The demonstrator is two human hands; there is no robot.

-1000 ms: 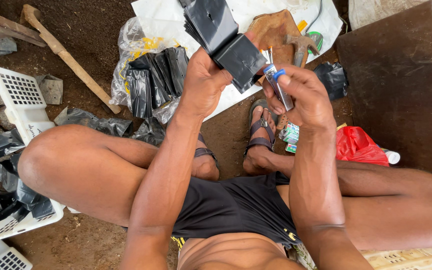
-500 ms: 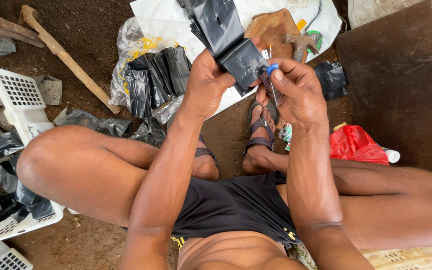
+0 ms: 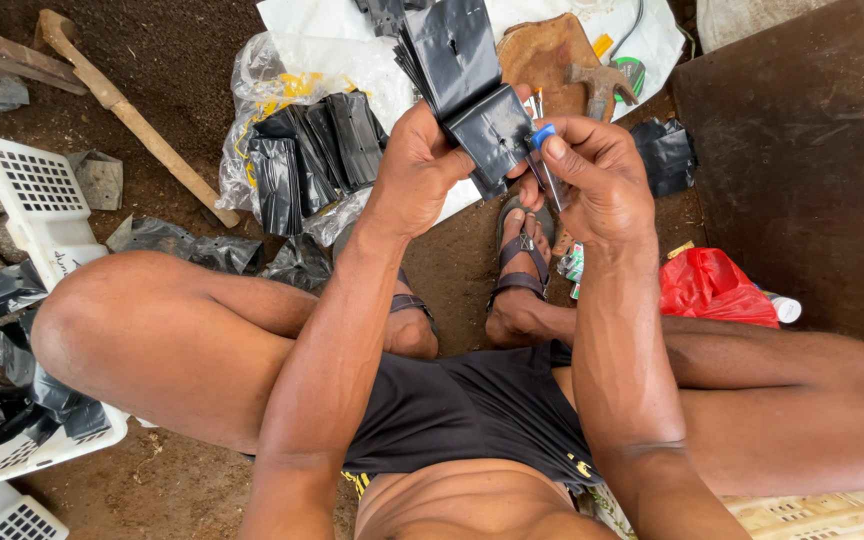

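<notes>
Sitting cross-legged on the dirt floor [image 3: 182, 60], the person kept a white crate [image 3: 27, 190] of filled bags at the left knee and loose black bags [image 3: 312, 150] ahead, all within reach. The left hand [image 3: 417, 165] gripped a fanned stack of black plastic bags [image 3: 462, 75], steadying it chest-high. The right hand [image 3: 597, 165] pinched a small blue-capped tool [image 3: 545, 150] against the stack's lower corner.

folded black plastic bags [image 3: 467, 90], blue-tipped tool [image 3: 548, 160]
</notes>
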